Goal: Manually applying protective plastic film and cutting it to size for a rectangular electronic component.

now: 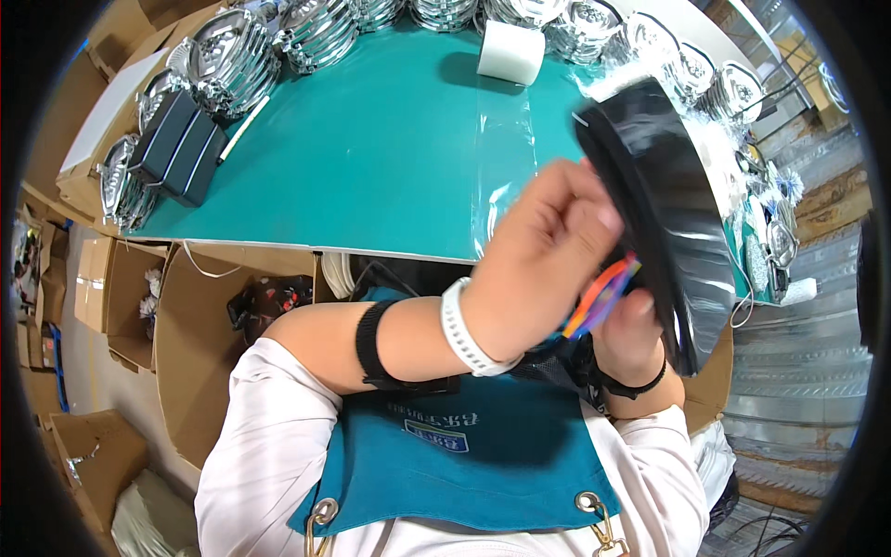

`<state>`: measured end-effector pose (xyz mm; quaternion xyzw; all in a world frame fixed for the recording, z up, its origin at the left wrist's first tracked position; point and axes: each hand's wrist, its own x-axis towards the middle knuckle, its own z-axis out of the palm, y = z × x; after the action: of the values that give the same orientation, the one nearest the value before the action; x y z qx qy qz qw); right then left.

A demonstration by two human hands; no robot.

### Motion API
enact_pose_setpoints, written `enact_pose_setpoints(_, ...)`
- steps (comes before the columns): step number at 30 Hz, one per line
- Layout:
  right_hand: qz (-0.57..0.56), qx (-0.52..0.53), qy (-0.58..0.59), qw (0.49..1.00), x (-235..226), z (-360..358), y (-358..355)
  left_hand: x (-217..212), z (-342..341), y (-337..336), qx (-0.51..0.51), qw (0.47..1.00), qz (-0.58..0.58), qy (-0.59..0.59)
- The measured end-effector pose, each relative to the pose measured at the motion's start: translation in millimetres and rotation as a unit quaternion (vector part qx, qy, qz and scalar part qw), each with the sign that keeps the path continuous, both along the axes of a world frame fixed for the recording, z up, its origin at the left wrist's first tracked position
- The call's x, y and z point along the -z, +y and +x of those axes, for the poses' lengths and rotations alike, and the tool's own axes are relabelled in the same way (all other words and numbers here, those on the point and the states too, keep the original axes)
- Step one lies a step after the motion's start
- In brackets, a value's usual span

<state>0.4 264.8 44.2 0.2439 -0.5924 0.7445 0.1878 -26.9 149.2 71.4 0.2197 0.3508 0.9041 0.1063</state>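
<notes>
A glossy black flat piece point(668, 204) with a thick edge is held up at the right, over the table's front edge. Its shape is smeared by motion, and its exact kind I cannot make out. My left hand point(561, 246) pinches its near left edge between thumb and fingers. Below, my right hand point(633, 336) grips the lower part; its thumb shows and the other fingers are partly hidden behind the piece. A multicoloured band point(601, 295) shows between the hands. Beside my left hand, a strip of clear plastic film point(506, 139) runs across the table from a white roll point(511, 53).
Stacks of shiny silver parts point(227, 60) line the back of the green table point(371, 139). Several black boxes point(178, 148) stand at the left, beside a thin pale stick point(243, 130). Crumpled clear plastic point(710, 139) lies at the right. An open cardboard box point(200, 325) stands under the front edge.
</notes>
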Motion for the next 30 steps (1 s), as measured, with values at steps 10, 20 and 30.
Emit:
enact_pose_setpoints(10, 0.037, -0.125, -0.035, 0.991, -55, 43, 82, 57, -43, -61, -0.254, 0.623, -0.575, 0.465)
enact_pose_setpoints(20, -0.255, -0.286, -0.054, 0.922, -99, 35, 91, 84, -11, -67, 0.071, 0.798, -0.373, 0.468)
enact_pose_setpoints(30, -0.064, 0.034, -0.055, 0.996, -129, 7, 105, 79, 3, -85, 0.117, 0.755, -0.406, 0.501)
